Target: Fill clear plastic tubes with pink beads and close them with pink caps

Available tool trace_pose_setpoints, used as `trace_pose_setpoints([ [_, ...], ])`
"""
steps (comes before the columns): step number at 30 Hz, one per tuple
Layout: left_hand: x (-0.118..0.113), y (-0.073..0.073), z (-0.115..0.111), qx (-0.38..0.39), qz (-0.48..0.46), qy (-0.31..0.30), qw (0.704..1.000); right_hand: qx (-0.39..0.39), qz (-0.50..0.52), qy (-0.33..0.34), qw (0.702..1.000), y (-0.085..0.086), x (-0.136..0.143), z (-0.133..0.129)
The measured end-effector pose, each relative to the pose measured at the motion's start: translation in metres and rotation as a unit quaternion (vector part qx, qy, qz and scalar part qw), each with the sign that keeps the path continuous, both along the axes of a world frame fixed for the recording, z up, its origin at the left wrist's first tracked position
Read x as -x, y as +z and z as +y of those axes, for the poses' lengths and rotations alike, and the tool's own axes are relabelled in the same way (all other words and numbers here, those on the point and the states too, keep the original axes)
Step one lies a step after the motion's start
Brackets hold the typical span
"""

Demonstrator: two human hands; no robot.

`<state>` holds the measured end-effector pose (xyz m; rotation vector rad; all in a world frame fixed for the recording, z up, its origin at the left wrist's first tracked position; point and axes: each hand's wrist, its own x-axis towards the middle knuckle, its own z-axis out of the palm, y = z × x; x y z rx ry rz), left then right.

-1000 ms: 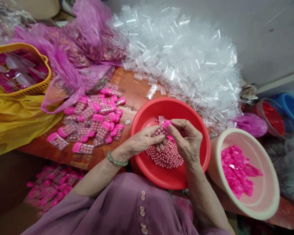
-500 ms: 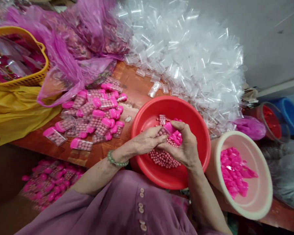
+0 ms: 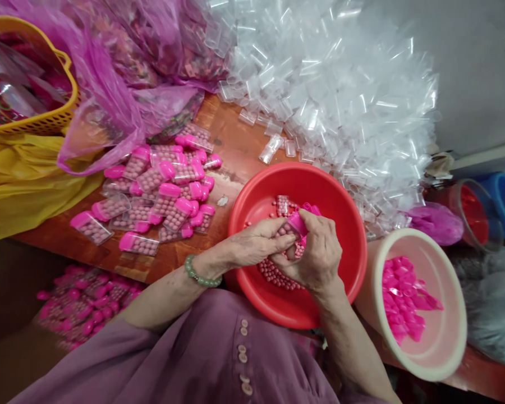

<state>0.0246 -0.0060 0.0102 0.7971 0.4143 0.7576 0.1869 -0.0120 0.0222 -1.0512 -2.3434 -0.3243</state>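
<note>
Over a red basin (image 3: pixel 252 196), my left hand (image 3: pixel 256 244) is closed around a small clear container (image 3: pixel 286 229) filled with pink beads. My right hand (image 3: pixel 317 252) grips the pink cap (image 3: pixel 298 222) at that container's upper end, thumb and fingers curled about it. The cap appears to sit on the container's mouth. Below my hands, loose pink beads (image 3: pixel 278 276) lie in the basin. Another bead-filled clear container (image 3: pixel 282 205) stands among them, and some pink caps (image 3: pixel 312 209) show behind my right fingers.
Capped bead containers (image 3: pixel 164 191) lie piled on the wooden table (image 3: pixel 219 129) at left, with more (image 3: pixel 84 306) below its edge. A large heap of clear containers (image 3: pixel 320 84) spreads behind the basin. At right stands a whitish bucket (image 3: pixel 450 331) with pink caps inside. A yellow basket (image 3: pixel 73 95) sits far left.
My right hand has curled more tightly over the cap and tilted inward. The view has shifted slightly, and the container remains between my hands.
</note>
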Motion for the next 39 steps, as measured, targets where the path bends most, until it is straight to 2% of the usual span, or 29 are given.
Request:
trace_pose_setpoints([
  [8, 0.000, -0.004, -0.001, 0.008, -0.001, -0.012, 1.000, -0.037, 0.013, 0.004, 0.999, -0.001, 0.002, 0.000],
  [14, 0.000, -0.004, -0.001, 0.006, 0.017, 0.007, 1.000, -0.020, 0.008, 0.007, 1.000, -0.002, 0.004, 0.000],
  [20, -0.001, -0.002, 0.001, 0.021, -0.010, 0.013, 1.000, 0.005, 0.006, 0.013, 1.000, -0.002, 0.003, 0.004],
  [23, -0.002, -0.003, 0.003, 0.033, -0.015, 0.049, 0.998, 0.039, 0.001, 0.007, 0.999, -0.002, 0.002, 0.007],
  [26, -0.003, -0.005, 0.006, 0.056, -0.032, 0.082, 0.994, 0.082, 0.005, -0.008, 0.997, -0.001, 0.003, 0.009],
  [30, -0.005, -0.007, 0.009, 0.097, -0.047, 0.082, 0.991, 0.101, 0.019, -0.023, 0.994, -0.001, 0.003, 0.009],
  [36, -0.009, -0.007, 0.011, 0.168, -0.041, 0.052, 0.984, 0.078, 0.024, 0.008, 0.997, -0.005, 0.003, 0.009],
  [39, -0.012, -0.007, 0.011, 0.184, -0.026, 0.078, 0.980, 0.050, 0.024, 0.016, 0.998, -0.006, 0.007, 0.009],
])
